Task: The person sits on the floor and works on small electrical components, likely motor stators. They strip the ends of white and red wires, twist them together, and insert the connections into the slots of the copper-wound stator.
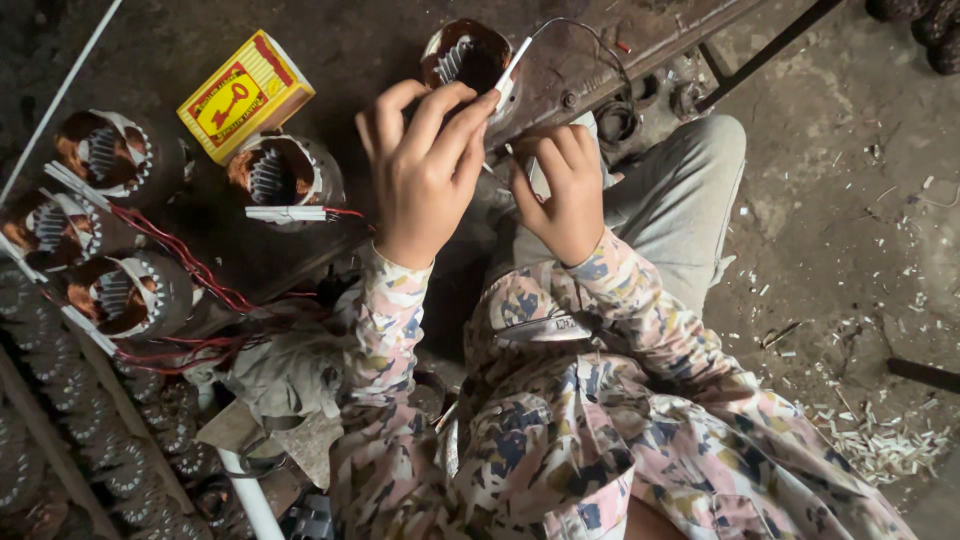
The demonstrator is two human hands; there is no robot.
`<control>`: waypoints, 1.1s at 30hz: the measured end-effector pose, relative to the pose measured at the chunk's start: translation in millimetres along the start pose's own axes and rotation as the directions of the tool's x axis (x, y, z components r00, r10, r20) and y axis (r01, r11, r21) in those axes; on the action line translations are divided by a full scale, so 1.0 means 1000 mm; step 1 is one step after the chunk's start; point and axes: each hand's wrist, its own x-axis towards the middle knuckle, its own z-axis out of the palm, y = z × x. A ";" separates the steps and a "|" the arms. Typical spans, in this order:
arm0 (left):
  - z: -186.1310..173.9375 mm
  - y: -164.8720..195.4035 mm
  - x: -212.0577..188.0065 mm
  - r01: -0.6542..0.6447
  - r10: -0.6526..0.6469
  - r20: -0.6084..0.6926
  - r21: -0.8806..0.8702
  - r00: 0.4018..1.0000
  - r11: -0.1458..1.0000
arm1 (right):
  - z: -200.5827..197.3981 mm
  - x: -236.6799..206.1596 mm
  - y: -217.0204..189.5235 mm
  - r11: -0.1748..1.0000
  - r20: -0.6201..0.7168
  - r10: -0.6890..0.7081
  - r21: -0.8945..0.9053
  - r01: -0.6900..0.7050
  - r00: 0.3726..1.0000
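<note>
1. The wound motor stator [463, 57] sits at the upper centre of the frame on the dark counter [370, 45], its copper coils and white insulation paper showing inside the round core.
2. A white sleeve [513, 66] with a thin dark wire [590, 35] looping out of it rises from the stator's right edge, so the lead looks already sleeved, though it is not tied down like the others.
3. The left hand [425, 170] rests on the stator's near rim, its grip curled, with the fingertips pressed to the core and the base of the white sleeve.
4. The right hand [565, 190] sits just beside it, lower right, its grip pinched together on something small and pale; what it is cannot be made out.
5. Four more stators at the upper left, one of them nearest [283, 175], appear finished: coils in, white strips fitted, red leads [190, 265] trailing out.
6. A yellow box [243, 95] lies among them.
7. Bare laminated cores [130, 465] line the lower left, seemingly unwound.
8. White paper scraps [880, 440] litter the floor [850, 220] at the lower right.
</note>
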 end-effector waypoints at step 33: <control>-0.002 -0.020 0.003 -0.197 0.190 -0.081 -0.092 0.979 0.976 | -0.055 0.102 0.031 0.921 0.356 -0.388 0.116 0.372 0.850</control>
